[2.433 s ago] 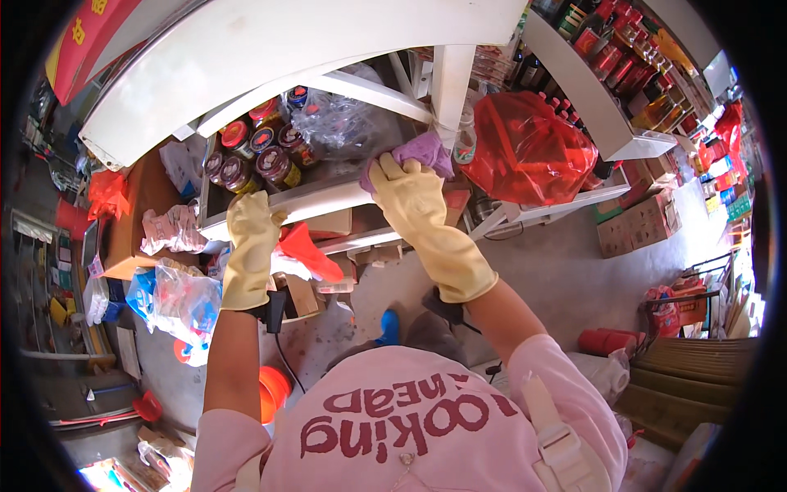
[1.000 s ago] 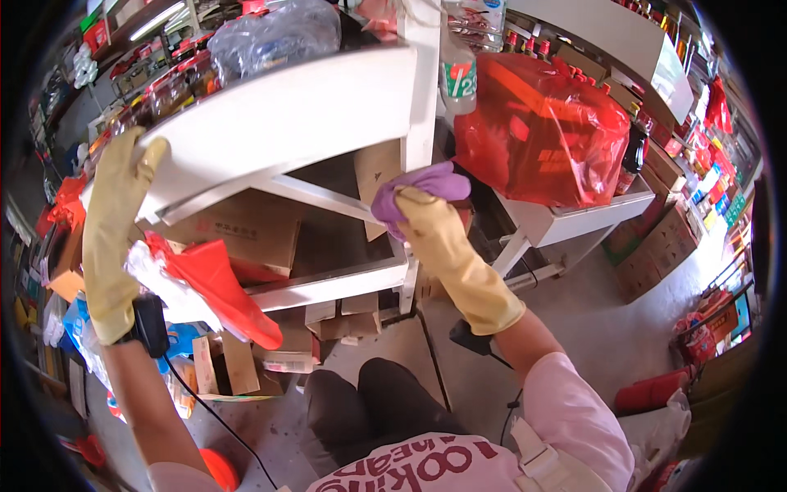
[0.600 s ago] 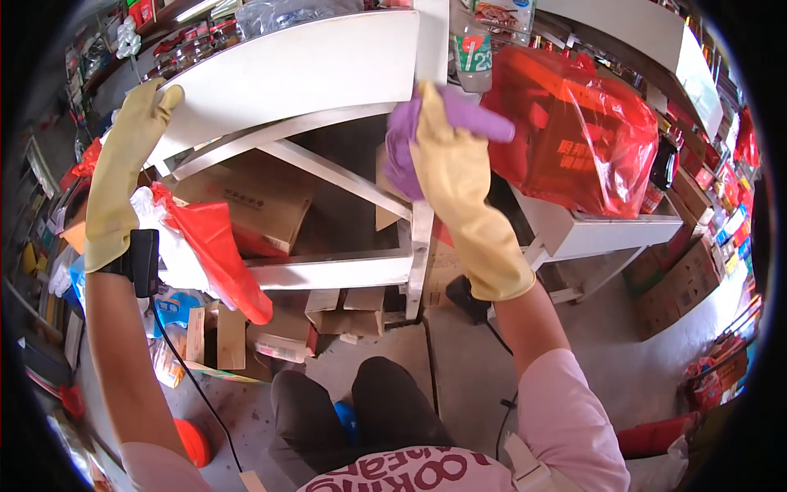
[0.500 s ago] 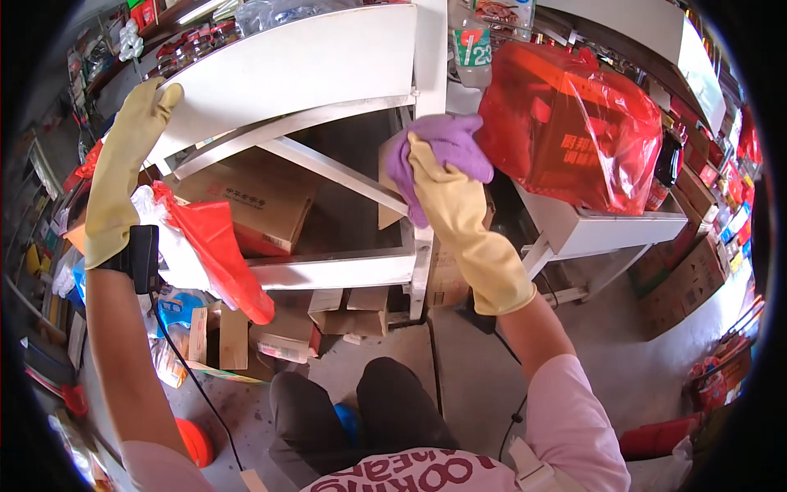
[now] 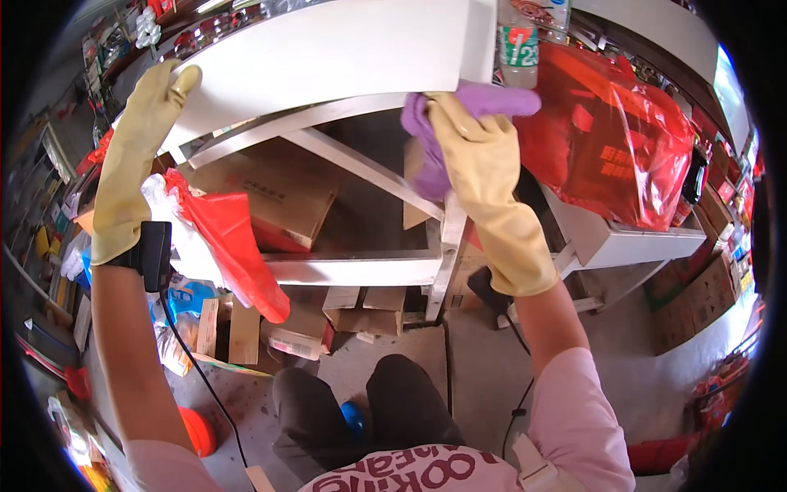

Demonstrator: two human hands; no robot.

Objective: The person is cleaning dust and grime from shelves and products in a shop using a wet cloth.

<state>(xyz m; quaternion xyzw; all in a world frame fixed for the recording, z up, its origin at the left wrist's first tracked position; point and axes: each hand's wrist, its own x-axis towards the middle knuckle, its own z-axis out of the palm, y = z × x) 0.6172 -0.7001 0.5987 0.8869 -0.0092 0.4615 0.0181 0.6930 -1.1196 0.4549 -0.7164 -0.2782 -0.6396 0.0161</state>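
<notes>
My left hand (image 5: 146, 123), in a yellow rubber glove, grips the left end of a white shelf panel (image 5: 328, 61), thumb in front and fingers behind. My right hand (image 5: 482, 160), gloved the same way, holds a crumpled purple cloth (image 5: 502, 100). The cloth is pressed against the white upright post (image 5: 449, 239) just beneath the panel's right end and hides part of it. Under the panel, a slanting white brace (image 5: 348, 168) runs down to that post. A red and white plastic bag (image 5: 229, 246) hangs beside my left forearm.
Right of the cloth, a box in a red plastic bag (image 5: 611, 135) sits on a white stand (image 5: 631, 244). A plastic bottle (image 5: 518, 53) stands behind it. Cardboard boxes (image 5: 270, 193) lie inside the frame, with open cartons (image 5: 365, 307) on the floor. Thin cables (image 5: 209, 381) trail from both wrists.
The cloth in my right hand has moved up along the post, toward the panel's lower edge. My left hand keeps its place on the panel. The whole view has shifted slightly.
</notes>
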